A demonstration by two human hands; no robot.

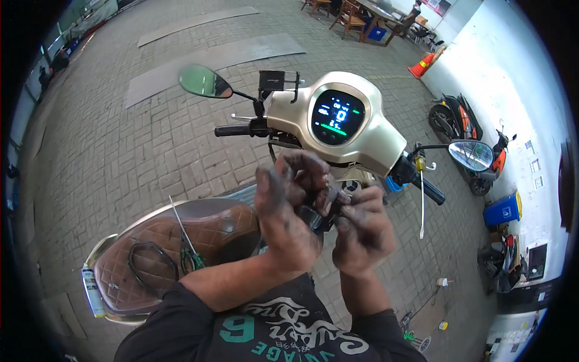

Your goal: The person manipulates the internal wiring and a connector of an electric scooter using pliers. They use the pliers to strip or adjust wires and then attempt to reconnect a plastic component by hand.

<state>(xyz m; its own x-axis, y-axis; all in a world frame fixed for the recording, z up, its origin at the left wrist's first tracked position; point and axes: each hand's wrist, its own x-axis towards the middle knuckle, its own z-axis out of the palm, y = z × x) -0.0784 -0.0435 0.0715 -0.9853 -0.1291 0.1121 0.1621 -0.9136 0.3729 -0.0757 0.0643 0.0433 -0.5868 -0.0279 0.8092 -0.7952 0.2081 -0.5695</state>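
Note:
My grease-darkened left hand and right hand meet in front of a cream scooter's front cover, below its lit dashboard. Both have curled fingers pinched around something small at their fingertips, too hidden to name. A black part shows behind them, partly covered. On the brown quilted seat at left lie green-handled pliers, a long thin metal tool and a looped black cable. A yellow-handled screwdriver hangs at the right handlebar.
A spray can sits beside the seat. Parked scooters, a blue bin and a traffic cone line the white wall at right. Another person is near a wooden table at the back. Flat sheets lie on the paving.

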